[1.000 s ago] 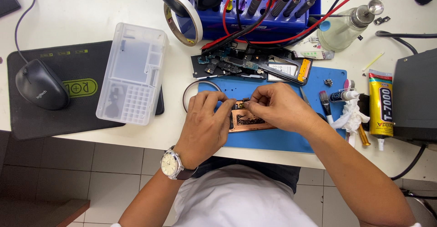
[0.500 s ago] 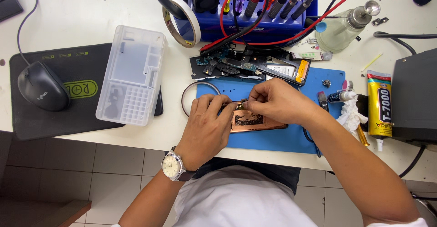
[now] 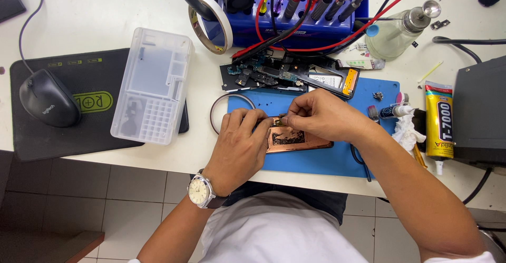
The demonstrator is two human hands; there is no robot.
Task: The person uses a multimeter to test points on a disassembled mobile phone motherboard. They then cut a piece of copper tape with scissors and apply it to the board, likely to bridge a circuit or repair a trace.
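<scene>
Copper-backed phone part (image 3: 298, 139) pinned flat on blue mat (image 3: 337, 160) near counter's front edge by left hand (image 3: 240, 147), steadying it while right hand (image 3: 321, 116) fingers pinch narrow on tiny piece at its top edge.

Two bare arms come up from the bottom edge of the view. The left hand (image 3: 240, 147) has a watch (image 3: 202, 193) on its wrist: a round pale cream dial in a silver case, with thin dark hands and a dark strap that looks brown. The right hand (image 3: 324, 116) carries no ring or band that shows. Both forearms are uncovered to the elbow. A white sleeve edge (image 3: 456, 257) shows at the lower right corner of the view, at the right upper arm. The torso wears a white shirt (image 3: 276, 231), plain and slightly creased, and above it a strip of dark blue trousers (image 3: 316, 199) shows just under the counter edge.
</scene>
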